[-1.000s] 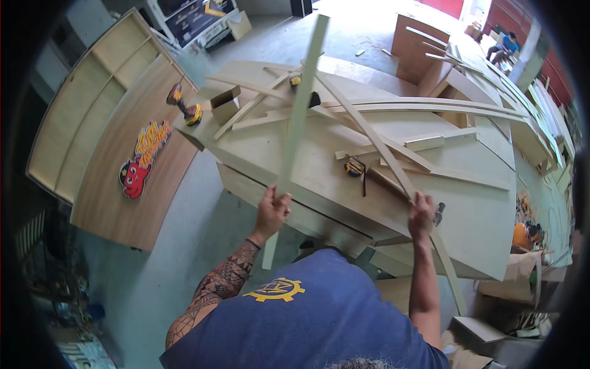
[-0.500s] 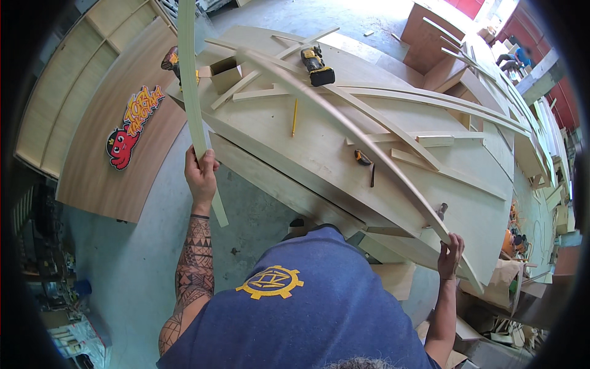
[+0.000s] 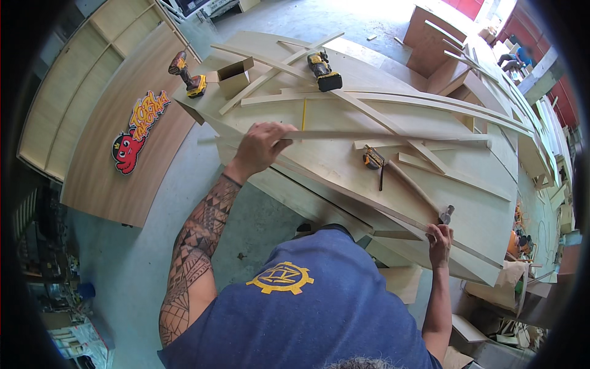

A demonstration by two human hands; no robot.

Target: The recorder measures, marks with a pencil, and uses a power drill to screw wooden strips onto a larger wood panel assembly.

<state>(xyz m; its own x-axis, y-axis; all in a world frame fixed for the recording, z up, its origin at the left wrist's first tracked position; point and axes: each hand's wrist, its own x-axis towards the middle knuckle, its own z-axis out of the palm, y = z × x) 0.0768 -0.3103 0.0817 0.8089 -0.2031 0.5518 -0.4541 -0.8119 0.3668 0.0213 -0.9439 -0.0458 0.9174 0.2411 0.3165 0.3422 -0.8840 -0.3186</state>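
Observation:
Over the near left side of a large pale plywood panel [image 3: 344, 160], my left hand [image 3: 264, 146] is closed around a long thin wooden strip [image 3: 369, 136], which points right across the panel. My right hand [image 3: 439, 243], at the near right edge, pinches a second wooden strip [image 3: 369, 200] that slants along the panel's near edge. Just beyond that hand lies a hammer [image 3: 446, 214], its wooden handle pointing away to the left. A tape measure [image 3: 372, 158] rests near the handle's end. Past the left-hand strip lies a yellow pencil [image 3: 303, 115].
Two cordless drills sit on the panel: one [image 3: 187, 77] upright at far left, another [image 3: 324, 71] farther back. Beside the first stands a small open box [image 3: 235, 77]. Several loose strips [image 3: 393, 101] cross the panel. A brown board [image 3: 104, 141] with a red cartoon sign stands left.
The left-hand strip has swung from upright to lying nearly level across the panel. My left hand moved right and up. The right-hand strip came down toward the near edge, and my right hand shifted slightly left.

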